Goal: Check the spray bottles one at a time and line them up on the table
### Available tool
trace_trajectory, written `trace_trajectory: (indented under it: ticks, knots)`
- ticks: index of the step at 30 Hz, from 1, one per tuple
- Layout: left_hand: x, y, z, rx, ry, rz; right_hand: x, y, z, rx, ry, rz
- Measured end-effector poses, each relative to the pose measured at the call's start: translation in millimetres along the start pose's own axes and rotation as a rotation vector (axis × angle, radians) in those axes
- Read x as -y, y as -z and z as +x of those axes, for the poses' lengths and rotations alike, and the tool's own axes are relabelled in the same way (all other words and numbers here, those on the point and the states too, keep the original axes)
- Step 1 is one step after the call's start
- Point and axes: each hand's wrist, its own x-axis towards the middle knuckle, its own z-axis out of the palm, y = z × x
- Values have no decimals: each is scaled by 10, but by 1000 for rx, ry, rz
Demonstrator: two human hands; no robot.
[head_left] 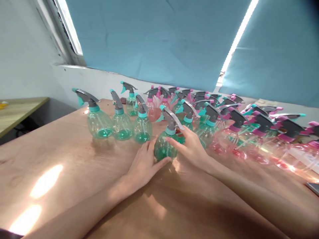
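The held bottle (pixel 163 147) looks upright between the two hands, at the table (pixel 124 215); I cannot tell whether its base touches the wood. Nearer than the held bottle and well to its left, light patches (pixel 46 181) lie on the bare wood. The left hand (pixel 143 162) is clamped on the held bottle from its left, fingers along the side and thumb across the lower front. The right hand (pixel 193 147) is clamped on it from the right, thumb on the body, another finger up by the rear end of the grey spray head (pixel 170 119); its other fingers are partly hidden. The held bottle is clear green with a turquoise collar. Well to its right, a dark flat thing (pixel 313 188) is cut off by the picture's edge.

Just left of the held bottle and slightly farther, three green bottles (pixel 142 129) stand in a row, deeper green at the bottom. To its right runs a row of pink bottles (pixel 230 137), with a green bottle (pixel 208 132) at the near end. Behind it, more pink and green ones overlap, too crowded to count. Behind it to the left stands a lone green bottle (pixel 131 105). Far left of it, a second table (pixel 22 113) carries a yellow thing (pixel 3 105). Beyond it all are a white wall (pixel 67 79) and blue blinds (pixel 149 39).
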Motion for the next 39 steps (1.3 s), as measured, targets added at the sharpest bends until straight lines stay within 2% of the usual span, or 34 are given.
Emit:
trace_trajectory:
  ticks: [5,11,30,34,39]
  knots:
    - [5,-4,11,-63,78,112,-8,-71,159,-8,-53,-30]
    - [-15,-5,35,-111,125,123,-39,-167,321,-12,-67,-67]
    - [-147,-10,-43,87,-10,50,-74,-255,636,43,-97,-74]
    - [-160,2,-48,130,14,55,-34,-184,562,53,-133,-84]
    - [-146,-31,-60,133,2,-1,88,128,333,39,-116,-81]
